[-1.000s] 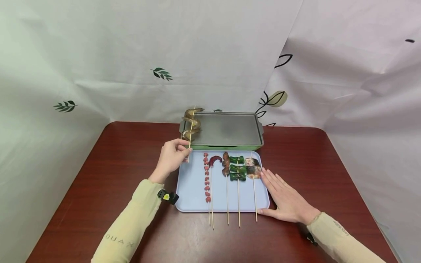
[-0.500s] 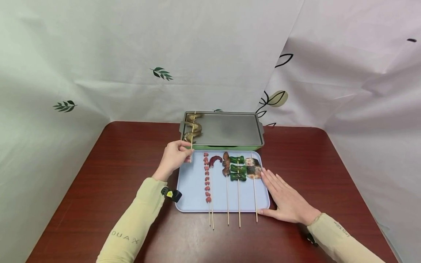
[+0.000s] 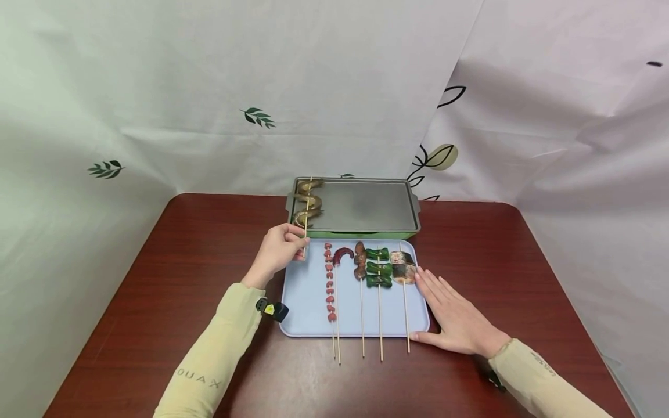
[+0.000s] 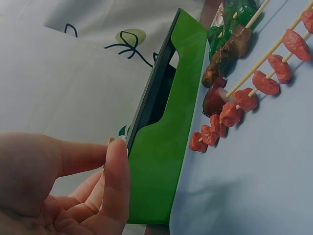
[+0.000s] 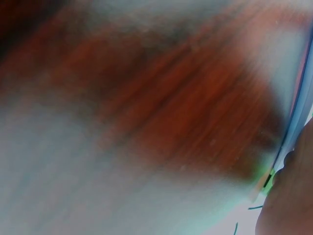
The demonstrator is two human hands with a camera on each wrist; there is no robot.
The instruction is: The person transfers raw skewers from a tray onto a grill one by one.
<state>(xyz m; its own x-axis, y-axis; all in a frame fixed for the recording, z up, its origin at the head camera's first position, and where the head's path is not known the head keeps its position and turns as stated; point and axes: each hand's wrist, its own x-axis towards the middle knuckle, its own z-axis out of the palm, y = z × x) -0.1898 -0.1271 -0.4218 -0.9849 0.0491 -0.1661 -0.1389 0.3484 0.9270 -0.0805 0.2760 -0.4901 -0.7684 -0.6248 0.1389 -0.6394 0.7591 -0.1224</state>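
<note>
Tray [image 3: 308,313]: other skewers [image 3: 378,269] jut past near rim, prob. for grabbing | griddle [image 3: 363,203] behind | your R hand [image 3: 455,319] wide at tray's R edge, prob. bracing | L hand [image 3: 279,247] pinches shrimp skewer [image 3: 312,202] by bare end, prob. keeping off griddle; shrimp on/over its L end, unclear

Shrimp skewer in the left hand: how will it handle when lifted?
Probably stiff lengthwise: the stick runs straight through all three shrimp. Likely tip-heavy: the shrimp sit toward the far end, the left hand pinches near the other. May twist: the stick is thin and the shrimp curve sideways.
</note>
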